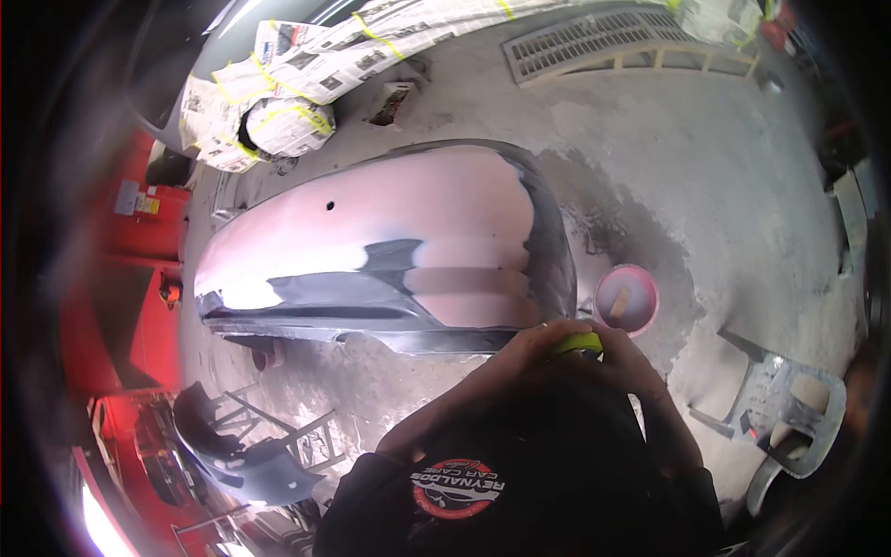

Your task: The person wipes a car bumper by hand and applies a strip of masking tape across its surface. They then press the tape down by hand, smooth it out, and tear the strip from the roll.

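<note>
single head-worn wide-angle view, facing forward and down, shirt (566, 455) close below, bumper (473, 204) farther ahead

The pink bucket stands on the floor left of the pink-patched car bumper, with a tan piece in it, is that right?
Not left: the head view shows the pink bucket right of the pink-patched car bumper. It does stand on the floor with a tan piece in it.

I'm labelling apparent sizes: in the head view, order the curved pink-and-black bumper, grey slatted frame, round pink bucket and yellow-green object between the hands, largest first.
1. Bumper
2. Slatted frame
3. Bucket
4. Yellow-green object; partly covered, so only its visible part is ranked.
</note>
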The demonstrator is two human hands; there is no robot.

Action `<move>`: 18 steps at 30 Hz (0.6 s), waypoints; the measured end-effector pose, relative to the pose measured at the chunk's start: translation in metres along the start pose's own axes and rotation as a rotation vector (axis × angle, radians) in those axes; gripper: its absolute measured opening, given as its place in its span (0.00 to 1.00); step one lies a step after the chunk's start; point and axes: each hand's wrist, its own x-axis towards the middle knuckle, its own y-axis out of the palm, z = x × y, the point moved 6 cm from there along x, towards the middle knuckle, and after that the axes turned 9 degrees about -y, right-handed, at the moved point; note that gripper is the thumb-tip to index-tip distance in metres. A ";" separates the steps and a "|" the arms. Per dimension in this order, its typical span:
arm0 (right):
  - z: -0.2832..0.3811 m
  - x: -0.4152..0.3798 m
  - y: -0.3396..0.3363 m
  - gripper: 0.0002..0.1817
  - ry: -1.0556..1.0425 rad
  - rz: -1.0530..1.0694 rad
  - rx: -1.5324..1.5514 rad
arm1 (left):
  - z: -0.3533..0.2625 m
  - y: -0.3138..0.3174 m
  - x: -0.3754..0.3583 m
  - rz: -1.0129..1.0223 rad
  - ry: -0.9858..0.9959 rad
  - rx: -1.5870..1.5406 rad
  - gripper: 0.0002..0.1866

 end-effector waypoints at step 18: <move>-0.088 -0.050 -0.047 0.19 0.354 -0.246 0.116 | 0.062 -0.184 0.058 -0.635 0.133 1.269 0.35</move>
